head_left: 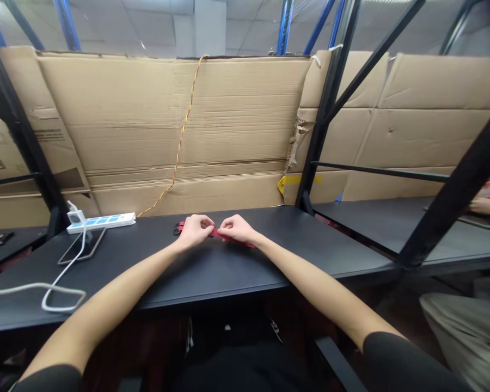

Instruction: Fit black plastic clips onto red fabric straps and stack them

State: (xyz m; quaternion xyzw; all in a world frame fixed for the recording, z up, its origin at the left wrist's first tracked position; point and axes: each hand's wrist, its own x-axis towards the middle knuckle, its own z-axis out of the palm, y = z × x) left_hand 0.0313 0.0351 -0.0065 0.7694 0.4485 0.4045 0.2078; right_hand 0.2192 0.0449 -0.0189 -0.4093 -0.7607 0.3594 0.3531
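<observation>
A narrow red strap (215, 233) with a dark buckle (177, 229) at its left end lies low over the black tabletop, between and under my hands. My left hand (195, 230) pinches it with thumb and fingertips, just right of the buckle end. Close beside it, my right hand (237, 228) has its thumb and fingers closed on the same strap. A short red stretch shows between the two sets of fingertips. The right end of the strap sticks out below my right hand; the parts under my palms are hidden.
Left on the black table (245, 272) are a white power strip (106, 222), a phone (83, 246) and a white cable (65, 271). A twisted yellow-red cord (182, 133) hangs down the cardboard wall (237, 109). Black posts (324, 120) frame the bench. Another person's hand (488, 206) shows far right.
</observation>
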